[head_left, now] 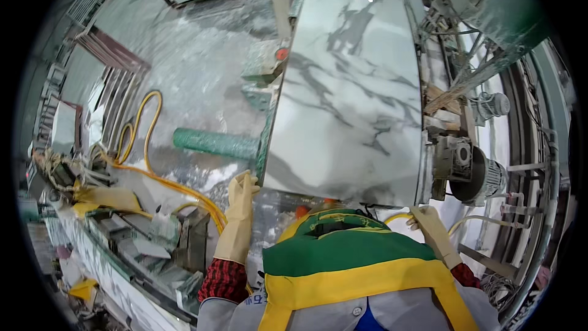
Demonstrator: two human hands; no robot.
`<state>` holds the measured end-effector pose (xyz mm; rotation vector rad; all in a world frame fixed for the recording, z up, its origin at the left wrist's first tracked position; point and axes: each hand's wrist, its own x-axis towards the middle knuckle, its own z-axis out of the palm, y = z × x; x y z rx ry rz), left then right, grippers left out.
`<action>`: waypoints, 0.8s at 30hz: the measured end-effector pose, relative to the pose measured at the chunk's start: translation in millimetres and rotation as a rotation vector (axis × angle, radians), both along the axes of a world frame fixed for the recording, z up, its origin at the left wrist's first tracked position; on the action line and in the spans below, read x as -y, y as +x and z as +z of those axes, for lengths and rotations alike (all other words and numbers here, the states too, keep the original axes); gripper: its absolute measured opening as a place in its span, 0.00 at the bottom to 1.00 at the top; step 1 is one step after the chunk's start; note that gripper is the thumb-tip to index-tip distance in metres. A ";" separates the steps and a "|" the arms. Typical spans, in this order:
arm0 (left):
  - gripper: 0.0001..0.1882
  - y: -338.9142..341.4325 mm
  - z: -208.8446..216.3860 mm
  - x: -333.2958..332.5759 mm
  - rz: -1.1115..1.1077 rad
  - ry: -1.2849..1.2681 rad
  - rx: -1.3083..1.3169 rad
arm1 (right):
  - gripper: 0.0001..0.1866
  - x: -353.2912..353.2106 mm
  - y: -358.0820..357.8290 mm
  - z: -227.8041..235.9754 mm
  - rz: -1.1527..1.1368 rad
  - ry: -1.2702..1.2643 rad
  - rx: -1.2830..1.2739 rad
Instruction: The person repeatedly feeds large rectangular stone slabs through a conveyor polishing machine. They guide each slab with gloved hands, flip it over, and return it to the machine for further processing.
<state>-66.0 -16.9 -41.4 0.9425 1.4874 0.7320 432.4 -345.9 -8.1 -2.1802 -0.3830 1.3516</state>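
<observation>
A long polished white slab with grey veins (349, 104) lies on a machine bed in front of me, its near edge close to my body. My left hand (241, 196), in a cream rubber glove, is beside the slab's near left corner. Its fingers are curled together, and nothing shows in them. At the near right corner is my right hand (425, 222), gloved the same way, with fingers bent. A yellow hose (398, 216) runs up to that hand; whether the fingers grip it or the slab's edge is hidden.
A green roller (214, 143) juts out left of the slab. A yellow hose (157, 178) loops over the wet floor. Motors (487, 178) line the right side. Stone offcuts (150, 247) lie on a bench at lower left. My green and yellow apron (343, 251) fills the near middle.
</observation>
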 end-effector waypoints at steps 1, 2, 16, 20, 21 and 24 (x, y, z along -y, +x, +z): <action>0.23 -17.6 2.1 9.3 0.041 -0.019 0.011 | 0.24 -36.0 -20.1 44.4 0.117 0.038 0.154; 0.23 -33.6 0.5 17.9 0.084 -0.045 0.018 | 0.18 -56.1 -23.5 52.5 0.415 0.122 0.288; 0.31 -104.6 12.1 157.3 0.289 -0.091 0.017 | 0.22 -309.6 -257.3 3.2 1.245 1.058 0.864; 0.26 -106.4 25.4 167.5 0.387 -0.142 0.036 | 0.19 -316.2 -274.4 -10.1 1.072 1.227 0.863; 0.22 -109.6 26.8 163.6 0.345 -0.164 0.089 | 0.19 -316.9 -277.2 -23.7 1.031 1.229 0.921; 0.20 -125.6 3.3 166.8 0.294 -0.156 0.174 | 0.22 -305.2 -265.5 -19.7 1.044 1.187 0.929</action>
